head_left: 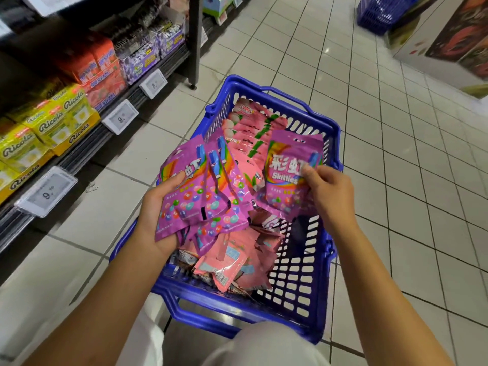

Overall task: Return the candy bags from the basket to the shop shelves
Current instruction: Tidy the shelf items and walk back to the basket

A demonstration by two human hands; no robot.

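A blue plastic basket (311,281) stands on the tiled floor below me, holding pink candy bags (245,128) and more pink and dark packets at its near end. My left hand (158,207) grips a fanned stack of purple Skittles bags (200,196) over the basket's left side. My right hand (330,191) pinches one more purple Skittles bag (287,170) by its right edge, held upright just above the basket's right half. The shop shelves (79,107) run along the left.
The lowest shelf carries yellow Ricola boxes (39,133), orange boxes (100,72) and purple boxes (148,56), with white price tags (47,191) on its edge. A second blue basket (380,11) and a display stand (449,43) sit at the far right. My knee (264,344) is below the basket.
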